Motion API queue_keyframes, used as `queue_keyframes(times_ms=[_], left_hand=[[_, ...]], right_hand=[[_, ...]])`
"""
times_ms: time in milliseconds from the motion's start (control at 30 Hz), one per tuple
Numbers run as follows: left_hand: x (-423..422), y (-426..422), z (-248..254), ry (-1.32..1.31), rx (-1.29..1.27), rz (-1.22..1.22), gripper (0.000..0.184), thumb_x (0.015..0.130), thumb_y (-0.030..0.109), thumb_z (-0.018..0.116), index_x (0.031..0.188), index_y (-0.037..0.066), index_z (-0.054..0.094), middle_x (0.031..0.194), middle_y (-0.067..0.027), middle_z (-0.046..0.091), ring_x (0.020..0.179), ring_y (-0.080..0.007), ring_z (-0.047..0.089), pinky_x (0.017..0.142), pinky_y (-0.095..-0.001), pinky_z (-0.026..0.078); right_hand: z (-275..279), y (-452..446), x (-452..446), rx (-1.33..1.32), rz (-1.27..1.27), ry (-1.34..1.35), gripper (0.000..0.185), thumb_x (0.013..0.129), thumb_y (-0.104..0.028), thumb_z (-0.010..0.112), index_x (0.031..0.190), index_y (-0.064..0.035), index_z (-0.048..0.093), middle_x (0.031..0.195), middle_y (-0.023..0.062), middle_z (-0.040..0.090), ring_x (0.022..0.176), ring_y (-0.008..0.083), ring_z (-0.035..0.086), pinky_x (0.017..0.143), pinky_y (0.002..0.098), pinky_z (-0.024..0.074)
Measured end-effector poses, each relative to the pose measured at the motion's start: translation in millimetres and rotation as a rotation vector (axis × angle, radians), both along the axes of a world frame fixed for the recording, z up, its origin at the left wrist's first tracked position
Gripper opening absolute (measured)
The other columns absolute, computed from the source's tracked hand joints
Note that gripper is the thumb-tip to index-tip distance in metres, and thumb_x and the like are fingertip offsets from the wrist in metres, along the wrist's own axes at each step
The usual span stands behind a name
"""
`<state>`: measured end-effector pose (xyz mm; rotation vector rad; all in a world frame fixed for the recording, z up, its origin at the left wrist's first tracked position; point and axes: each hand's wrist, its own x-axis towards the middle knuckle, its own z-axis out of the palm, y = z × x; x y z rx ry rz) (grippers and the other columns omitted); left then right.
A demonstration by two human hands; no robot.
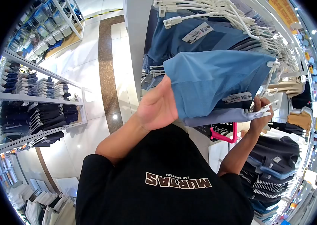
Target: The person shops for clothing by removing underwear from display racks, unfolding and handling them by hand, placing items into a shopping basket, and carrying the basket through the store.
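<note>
My left hand (157, 105) is at the near edge of a blue garment (211, 75), its palm turned up and its fingers partly hidden behind the cloth. The garment hangs from a white hanger (272, 67) at its right end. My right hand (261, 108) is closed round white hangers below that, beside a tag (237, 98). A lavender garment (218, 117) lies under the blue one, joined to a hanger at my right hand. Behind them, another blue garment (158, 41) with a white tag (197, 33) hangs on the rack.
White hangers (274, 41) crowd the rack at the upper right. A black basket with a pink handle (224, 138) is below the garments. Folded dark shirts (278, 150) are stacked at right. Shelves of clothes (34, 112) line the left, across a tiled floor (91, 131).
</note>
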<state>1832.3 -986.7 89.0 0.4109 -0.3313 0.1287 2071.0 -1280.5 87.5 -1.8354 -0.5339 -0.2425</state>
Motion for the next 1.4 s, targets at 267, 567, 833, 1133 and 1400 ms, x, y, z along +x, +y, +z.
queue_keyframes(times_ms=[267, 567, 833, 1133, 1400], left_hand=[[1.5, 3.4, -21.1, 0.408, 0.031, 0.249, 0.054, 0.096, 0.01, 0.064, 0.144, 0.003, 0.039, 0.139, -0.0119, 0.054, 0.125, -0.0203, 0.055, 0.107, -0.0365, 0.046], [6.1, 6.5, -56.4, 0.522, 0.19, 0.55, 0.033, 0.096, 0.014, 0.068, 0.122, -0.003, 0.058, 0.113, -0.0111, 0.069, 0.103, -0.0168, 0.065, 0.098, -0.0324, 0.049], [-13.8, 9.8, -68.7, 0.517, 0.215, 0.521, 0.025, 0.093, 0.012, 0.071, 0.113, 0.0, 0.062, 0.106, -0.009, 0.07, 0.097, -0.0155, 0.066, 0.095, -0.035, 0.051], [-33.4, 6.5, -78.3, 0.521, 0.484, 0.463, 0.017, 0.086, 0.007, 0.078, 0.094, 0.004, 0.063, 0.089, -0.0031, 0.069, 0.082, -0.0088, 0.062, 0.079, -0.0247, 0.048], [-48.4, 11.2, -104.1, 0.736, 0.529, 0.616, 0.017, 0.092, 0.016, 0.072, 0.097, 0.002, 0.063, 0.088, -0.0051, 0.069, 0.077, -0.0121, 0.065, 0.077, -0.0271, 0.051]], right_hand=[[-3.6, -3.1, 9.3, 0.002, -0.012, -0.03, 0.014, 0.082, -0.004, 0.081, 0.093, -0.0007, 0.071, 0.078, -0.0023, 0.062, 0.068, 0.0061, 0.054, 0.061, 0.0213, 0.0406], [31.1, 53.2, 18.3, 0.015, 0.067, -0.096, 0.015, 0.083, -0.005, 0.081, 0.095, 0.0002, 0.073, 0.077, -0.0034, 0.065, 0.07, 0.0034, 0.055, 0.062, 0.0203, 0.0418], [46.0, 40.4, 28.0, -0.006, 0.047, -0.239, 0.015, 0.081, -0.003, 0.081, 0.094, -0.0007, 0.075, 0.079, -0.0015, 0.068, 0.071, 0.0043, 0.057, 0.064, 0.0207, 0.0439], [36.5, 51.3, 16.9, 0.007, 0.07, -0.252, 0.014, 0.078, -0.002, 0.083, 0.088, -0.0024, 0.072, 0.078, -0.0035, 0.059, 0.068, 0.0058, 0.046, 0.06, 0.0225, 0.037], [81.6, 126.6, 14.5, -0.198, 0.359, -0.43, 0.02, 0.075, -0.008, 0.082, 0.092, -0.002, 0.074, 0.084, 0.007, 0.07, 0.071, 0.0135, 0.066, 0.063, 0.0278, 0.0497]])
